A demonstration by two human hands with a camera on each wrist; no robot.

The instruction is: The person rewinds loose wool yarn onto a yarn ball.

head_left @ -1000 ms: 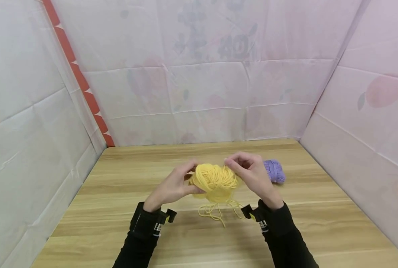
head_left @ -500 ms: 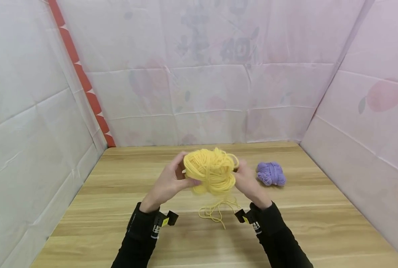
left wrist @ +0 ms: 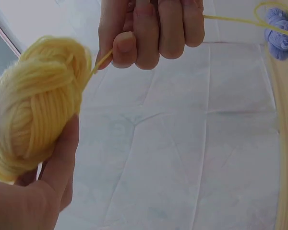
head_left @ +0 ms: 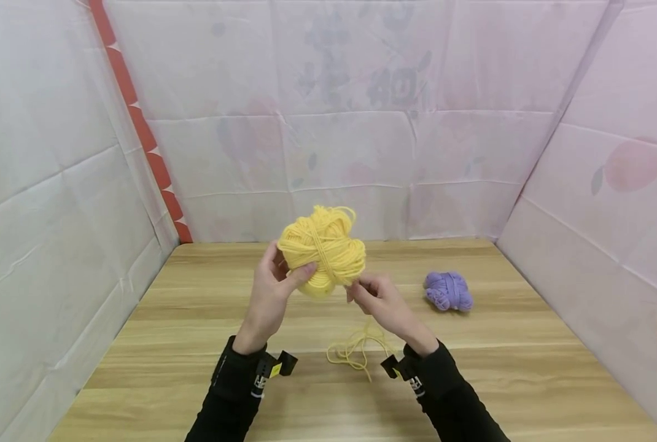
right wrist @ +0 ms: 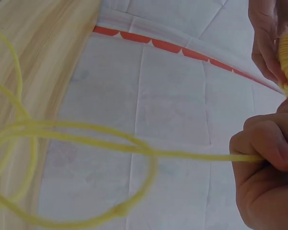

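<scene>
A yellow ball of yarn (head_left: 328, 245) is held up over the table, a band of strands wound round its middle. My left hand (head_left: 264, 294) grips its left side, thumb across the front. Just below the ball's lower right, my right hand (head_left: 380, 304) pinches the yarn strand with curled fingers. In the left wrist view a short length of strand (left wrist: 103, 61) runs from the yarn ball (left wrist: 38, 100) into the right hand (left wrist: 151, 33). The loose tail (right wrist: 192, 155) leaves that fist on its other side and hangs in loops.
A purple ball of yarn (head_left: 448, 291) lies on the wooden table (head_left: 196, 319) at the right. Loose yellow strands (head_left: 356, 350) lie curled on the table between the forearms. White printed sheets (head_left: 350, 147) wall the table at the back and both sides.
The yellow ball has risen and moved left, tilting in my left hand. My right hand went from its upper right, partly behind it, to below its lower right, uncovering the purple ball.
</scene>
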